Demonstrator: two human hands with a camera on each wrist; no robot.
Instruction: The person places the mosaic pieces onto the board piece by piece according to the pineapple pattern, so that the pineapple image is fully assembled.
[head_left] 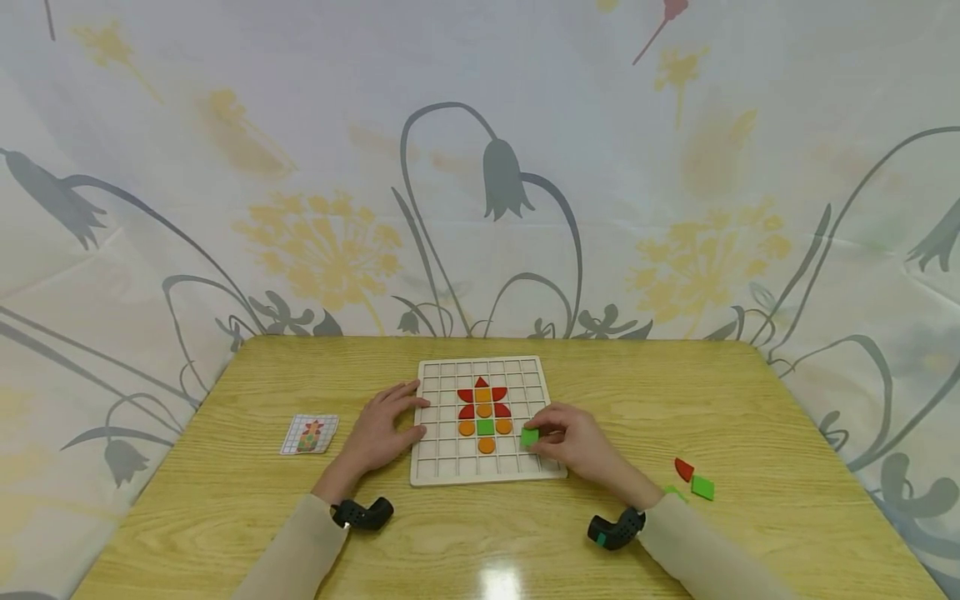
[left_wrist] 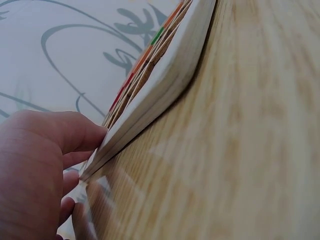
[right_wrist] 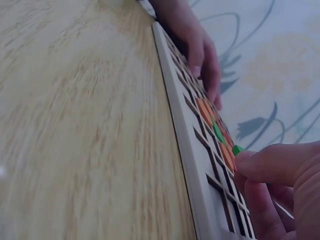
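Note:
A white gridded board [head_left: 438, 468] lies on the table, with red, orange and green pieces set in its middle squares. Between thumb and fingers, my right hand [head_left: 576, 440] pinches a green square tile [head_left: 529, 437] over the board's right side. In the right wrist view only a sliver of that tile [right_wrist: 237, 149] shows past the thumb. My left hand [head_left: 378, 429] rests at the board's left edge, its fingers fairly straight and spread. Seen from the left wrist, the thumb [left_wrist: 85, 131] touches the board's rim [left_wrist: 150, 95].
A small pattern card [head_left: 309, 434] lies left of the left hand. Beyond my right wrist are a red quarter-round piece [head_left: 683, 469], a green tile [head_left: 702, 487] and another green piece [head_left: 675, 492] partly hidden by the arm. A flowered wall covering [head_left: 480, 275] stands behind the table.

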